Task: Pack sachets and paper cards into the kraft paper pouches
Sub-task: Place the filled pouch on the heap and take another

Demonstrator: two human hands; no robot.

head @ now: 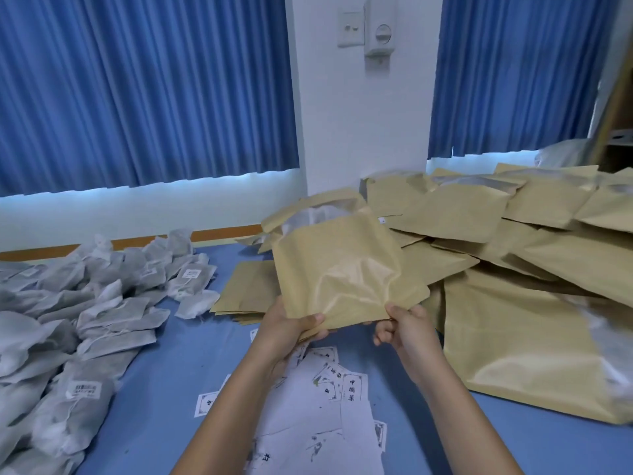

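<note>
I hold one kraft paper pouch (pixel 342 265) up above the table, its open mouth turned away from me. My left hand (pixel 291 325) grips its lower left edge, thumb on top. My right hand (pixel 404 325) pinches its lower right corner. Grey-white sachets (pixel 85 303) lie heaped across the left of the blue table. Printed paper cards (pixel 329 399) lie scattered under my forearms. A flat stack of pouches (pixel 246 289) rests just behind my left hand.
A large pile of kraft pouches (pixel 513 234) fills the right and back right of the blue table (pixel 171 371). Blue curtains (pixel 137 90) and a white wall column (pixel 363 114) stand behind the table.
</note>
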